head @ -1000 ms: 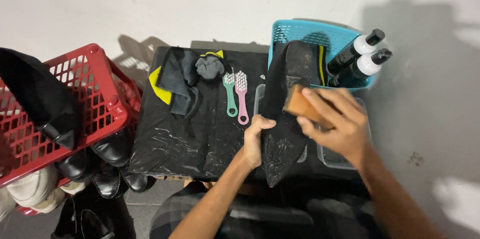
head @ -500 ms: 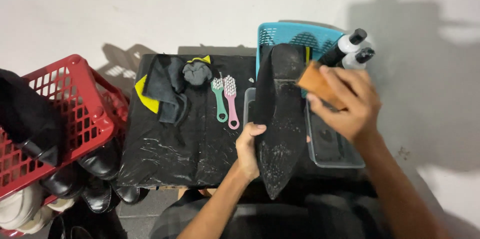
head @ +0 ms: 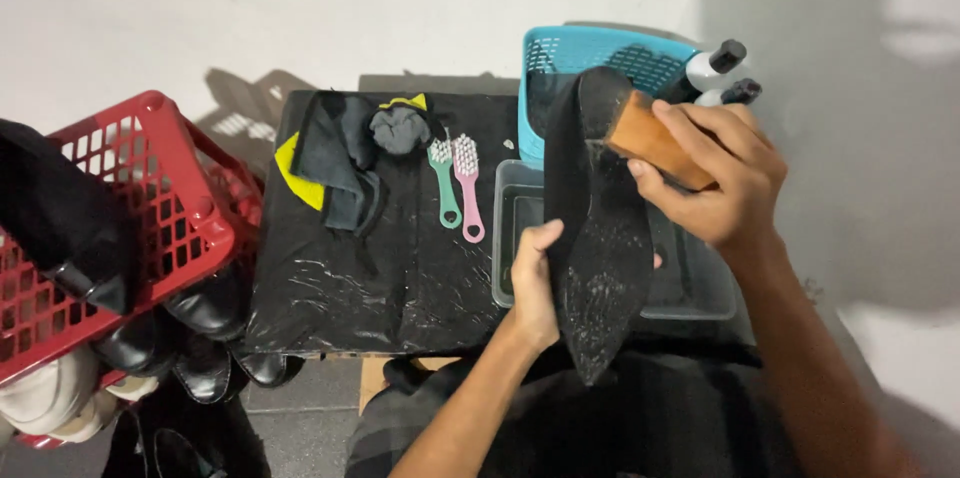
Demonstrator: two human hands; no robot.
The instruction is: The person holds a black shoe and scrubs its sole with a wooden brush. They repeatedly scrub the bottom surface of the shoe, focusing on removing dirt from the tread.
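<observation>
Since the earlier frame my right hand [head: 715, 183] has carried the wooden brush [head: 655, 146] up toward the heel end of the black shoe [head: 595, 228], where it now presses against the right side of the heel, and my view has drifted a little so the blue basket sits nearer the middle. I have that hand closed around the brush block, fingers wrapped over its top and thumb underneath. My left hand [head: 535, 283] grips the shoe from its left side at the waist of the sole, fingers curled behind it and thumb on the near edge. I hold the shoe sole-up, its pointed toe toward me and its heel far, above the clear plastic tub [head: 700, 288], which stands on the right part of the black plastic sheet [head: 330, 288]. Grey dust marks the front of the sole.

Far of the tub stands the blue basket [head: 600, 48], and two spray bottles [head: 722, 73] with dark caps lean at its right rim. To the left on the sheet lie a green brush [head: 443, 183] and a pink brush [head: 468, 188] side by side, bristles far. Left of them lie a dark cloth [head: 340, 163] over a yellow cloth [head: 298, 173], with a grey bunched rag [head: 398, 128] at the far edge. At the far left a red basket [head: 140, 208] holds dark footwear, and more black shoes [head: 200, 328] lie on the floor beside it.
</observation>
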